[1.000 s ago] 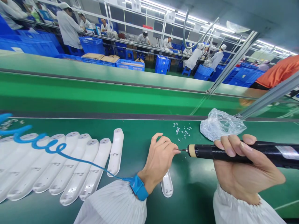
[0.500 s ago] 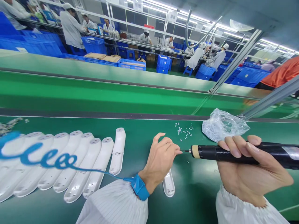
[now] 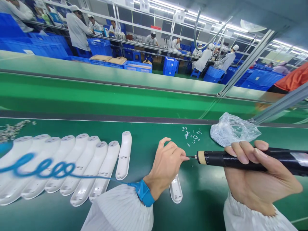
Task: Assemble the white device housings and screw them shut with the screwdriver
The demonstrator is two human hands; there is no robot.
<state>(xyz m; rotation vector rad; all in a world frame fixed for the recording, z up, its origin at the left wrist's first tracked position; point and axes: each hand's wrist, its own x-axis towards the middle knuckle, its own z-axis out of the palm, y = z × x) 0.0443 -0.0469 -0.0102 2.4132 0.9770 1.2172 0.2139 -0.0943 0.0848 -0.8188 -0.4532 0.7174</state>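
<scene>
With right hand wrapped round the black driver and left hand pinched at its tip, go gently. Cannot tell about any screw there. White shell on table, partly hidden by left hand.

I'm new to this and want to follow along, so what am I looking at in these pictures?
There's no machine arm here: one camera on a person's head looks down at their bare hands. The right hand holds a black tool, probably a powered screwdriver. The left hand, wearing a blue wrist strap, has its fingertips at the tool's tip, above a partly hidden white shell. On the green surface lie more white shells, tiny scattered pieces and a clear bag.
</scene>
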